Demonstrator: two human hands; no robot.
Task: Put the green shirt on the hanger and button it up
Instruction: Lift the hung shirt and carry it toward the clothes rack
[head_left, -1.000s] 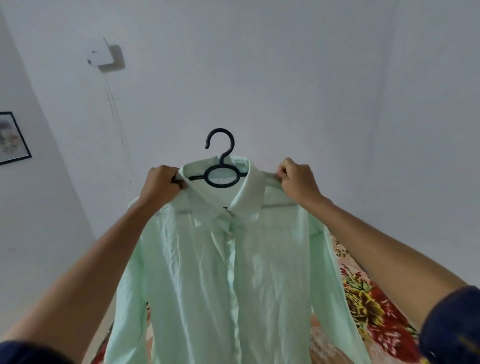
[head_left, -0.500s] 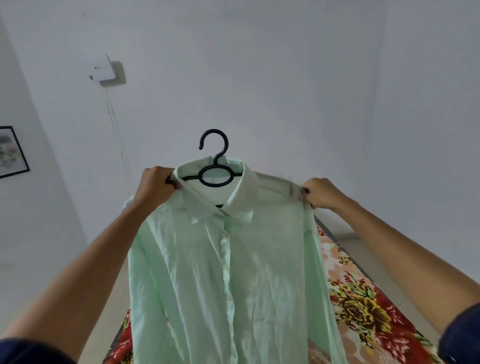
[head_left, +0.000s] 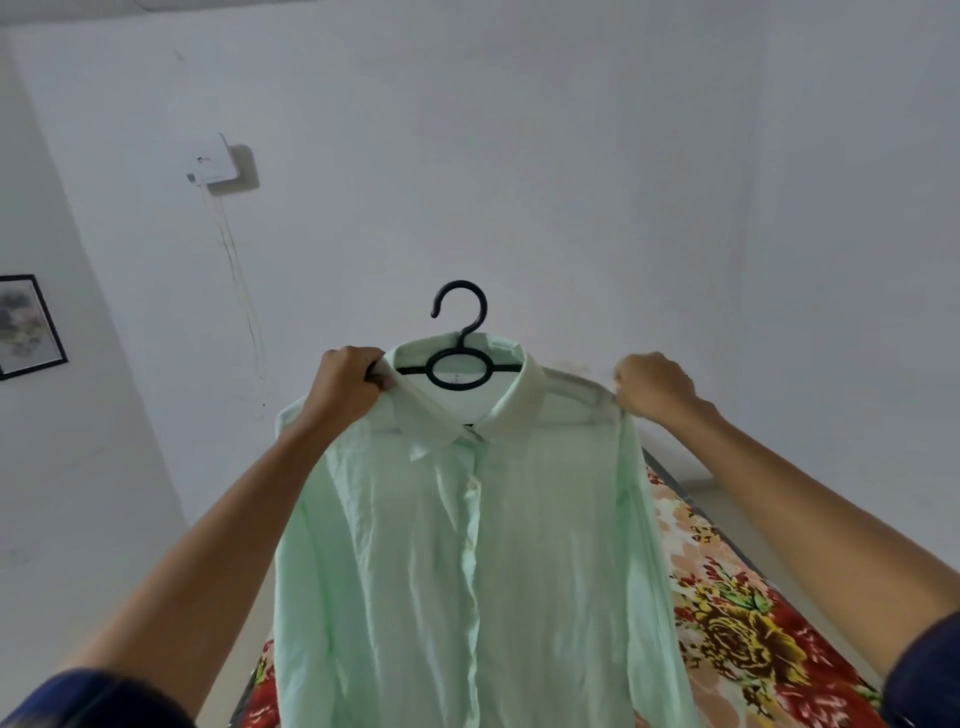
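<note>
1. The left hand grips the shirt's shoulder and hanger arm just beside the collar.
2. The right hand pinches the fabric at the far shoulder tip, well out from the collar.
3. The green shirt hangs from the black hanger, held up in the air, front placket closed below the collar.
4. This looks like seating the shoulders; the next move probably calls for checking the buttons.
5. A floral bedsheet lies below.
</note>
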